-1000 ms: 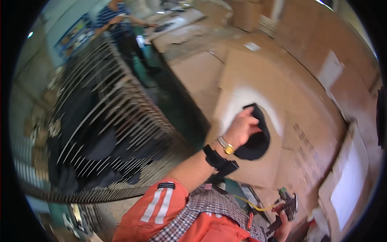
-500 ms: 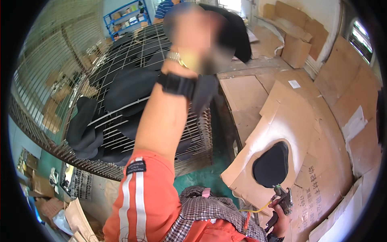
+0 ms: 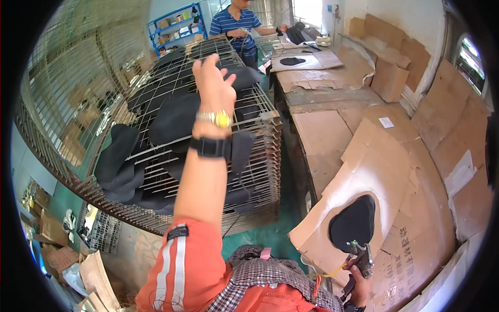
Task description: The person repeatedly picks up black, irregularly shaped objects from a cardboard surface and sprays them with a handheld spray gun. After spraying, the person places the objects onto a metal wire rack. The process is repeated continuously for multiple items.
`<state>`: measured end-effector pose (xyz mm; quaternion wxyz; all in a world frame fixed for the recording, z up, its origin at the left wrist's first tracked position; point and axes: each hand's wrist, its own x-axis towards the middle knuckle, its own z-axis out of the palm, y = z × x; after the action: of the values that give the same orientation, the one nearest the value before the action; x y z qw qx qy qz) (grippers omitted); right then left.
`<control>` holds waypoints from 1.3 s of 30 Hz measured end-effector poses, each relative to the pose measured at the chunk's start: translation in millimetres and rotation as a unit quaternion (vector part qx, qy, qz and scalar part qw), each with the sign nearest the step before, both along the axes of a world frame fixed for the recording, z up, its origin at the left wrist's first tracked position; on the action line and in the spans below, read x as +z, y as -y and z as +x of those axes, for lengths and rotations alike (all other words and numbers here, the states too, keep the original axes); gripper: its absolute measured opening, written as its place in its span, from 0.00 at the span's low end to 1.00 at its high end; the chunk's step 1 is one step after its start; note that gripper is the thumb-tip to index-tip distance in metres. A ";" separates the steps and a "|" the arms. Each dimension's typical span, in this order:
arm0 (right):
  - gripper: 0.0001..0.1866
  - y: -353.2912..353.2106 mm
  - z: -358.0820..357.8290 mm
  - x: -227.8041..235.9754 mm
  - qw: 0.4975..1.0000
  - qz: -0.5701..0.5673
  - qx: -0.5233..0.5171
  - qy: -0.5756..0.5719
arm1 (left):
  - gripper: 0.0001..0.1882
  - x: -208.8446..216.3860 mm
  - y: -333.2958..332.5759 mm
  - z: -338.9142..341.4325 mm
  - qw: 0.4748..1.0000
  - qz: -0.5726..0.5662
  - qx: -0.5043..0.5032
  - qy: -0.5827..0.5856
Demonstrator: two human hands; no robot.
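My left hand, with a gold watch at the wrist, is raised over a wire rack with its fingers apart and nothing in them. Just beyond it a rounded black piece rests on the wires, among several similar flat black pieces. In my right hand, low on the right, is a spray gun with a yellow hose. Its nozzle end is close to a black oval piece lying on a cardboard sheet with a whitish film around the piece.
Cardboard covers the workbench and leans against the wall at right. A person in a striped blue shirt stands at the far end, near another black piece on cardboard. Behind is a blue shelf; cartons sit lower left.
My left hand has come back and left, releasing a black piece that now lies on the rack. The spray gun in my right hand has shifted slightly down.
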<state>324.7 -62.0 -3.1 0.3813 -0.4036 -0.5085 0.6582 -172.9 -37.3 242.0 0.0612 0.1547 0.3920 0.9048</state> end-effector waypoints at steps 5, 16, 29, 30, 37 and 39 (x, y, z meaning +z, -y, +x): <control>0.11 27.0 37.7 4.8 0.995 0.020 -0.092 0.036 | 0.32 -70.5 -12.4 138.3 0.947 0.020 -0.288 -0.139; 0.20 122.0 83.6 34.0 0.965 -0.040 -0.258 0.034 | 0.29 -225.0 -36.5 200.2 0.861 -0.237 -0.427 -0.140; 0.29 166.5 80.9 36.4 0.942 -0.072 -0.325 0.035 | 0.27 -291.0 -35.3 208.1 0.822 -0.306 -0.473 -0.086; 0.28 165.8 80.0 38.8 0.931 -0.075 -0.356 0.040 | 0.27 -294.7 -34.6 208.8 0.820 -0.310 -0.474 -0.084; 0.23 182.6 97.2 45.0 0.928 -0.060 -0.355 0.096 | 0.29 -312.8 -30.0 207.4 0.820 -0.324 -0.470 -0.035; 0.26 186.2 104.3 40.8 0.939 -0.068 -0.329 0.074 | 0.30 -319.3 -28.3 209.2 0.819 -0.326 -0.472 -0.009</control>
<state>429.0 -248.2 37.7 0.5097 -0.6209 -0.3283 0.4969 36.3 -9.0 -77.3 0.5243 0.3004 0.5438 0.5824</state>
